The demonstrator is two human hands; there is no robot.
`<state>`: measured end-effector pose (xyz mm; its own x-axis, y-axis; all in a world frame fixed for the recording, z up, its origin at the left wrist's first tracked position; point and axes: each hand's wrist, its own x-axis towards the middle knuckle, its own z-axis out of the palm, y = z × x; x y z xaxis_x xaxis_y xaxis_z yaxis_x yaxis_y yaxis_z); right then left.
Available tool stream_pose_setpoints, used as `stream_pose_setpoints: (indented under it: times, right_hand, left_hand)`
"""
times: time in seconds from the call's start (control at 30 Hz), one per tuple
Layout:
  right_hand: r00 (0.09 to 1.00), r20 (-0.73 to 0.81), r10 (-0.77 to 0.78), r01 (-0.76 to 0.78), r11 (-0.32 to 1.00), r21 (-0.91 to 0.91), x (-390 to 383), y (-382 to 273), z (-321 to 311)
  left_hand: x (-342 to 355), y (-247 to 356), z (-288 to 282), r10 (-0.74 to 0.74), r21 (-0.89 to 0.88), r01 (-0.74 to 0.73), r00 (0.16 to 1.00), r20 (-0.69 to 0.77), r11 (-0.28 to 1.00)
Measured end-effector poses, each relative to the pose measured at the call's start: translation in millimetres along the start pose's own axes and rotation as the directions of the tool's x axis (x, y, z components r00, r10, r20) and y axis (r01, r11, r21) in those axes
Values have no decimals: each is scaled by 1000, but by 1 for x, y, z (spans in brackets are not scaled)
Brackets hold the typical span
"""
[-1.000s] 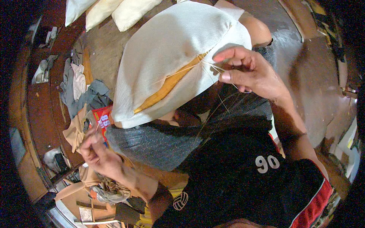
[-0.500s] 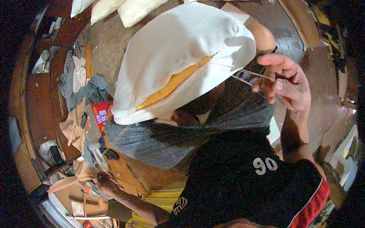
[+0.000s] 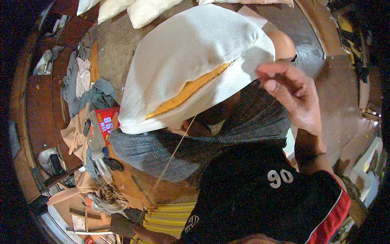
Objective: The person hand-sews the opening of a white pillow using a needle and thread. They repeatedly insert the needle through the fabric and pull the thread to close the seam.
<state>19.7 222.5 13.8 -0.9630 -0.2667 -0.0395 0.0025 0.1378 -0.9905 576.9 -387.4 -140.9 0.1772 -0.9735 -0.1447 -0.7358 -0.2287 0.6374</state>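
A plump white cushion cover (image 3: 191,44) lies tilted across my lap. Its long slit bares the orange-brown filling (image 3: 191,90), and stitches close the slit's upper right end. Beside the cover's right edge, my right hand (image 3: 292,91) is raised with thumb and forefinger curled together in a pinch; whatever they hold is too small to make out. A pale thread (image 3: 175,150) runs taut from under the cushion down to the lower left, toward my left arm (image 3: 156,235). My left hand is dark and blurred at the lower left, so its fingers do not show clearly.
Several white cushions (image 3: 152,10) line the far floor. Clothes (image 3: 95,95) and a red printed packet (image 3: 107,124) lie at the left. Yellow ribbed material (image 3: 170,217) is at the lower left, near clutter. A bare knee (image 3: 281,44) sits behind the cushion.
My right hand has moved left, nearer the cushion, and the strands it held out are no longer visible there. My left hand has drawn back toward my body. A taut thread now crosses my lap.
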Motion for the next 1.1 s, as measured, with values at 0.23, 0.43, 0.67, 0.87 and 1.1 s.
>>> stream_pose_setpoints:
  times: [0.23,0.43,0.67,0.87,1.1]
  right_hand:
    - [832,502,238,-510,686,519,10,14,72]
    - [850,503,153,-454,698,554,2,9,83]
    - [799,599,51,-188,968,168,-6,10,52]
    - [958,156,239,-219,966,-138,-28,32,23]
    - [861,217,-459,488,867,-102,-29,8,26]
  left_hand:
    - [-20,-36,11,-102,16,102,995,6,995]
    - [-11,-28,6,-64,-26,63,998,-10,998]
    - [10,105,34,413,-239,-399,910,11,885]
    - [-103,285,87,844,-659,-591,521,128,465]
    - [-391,362,158,968,-903,-377,-58,245,206]
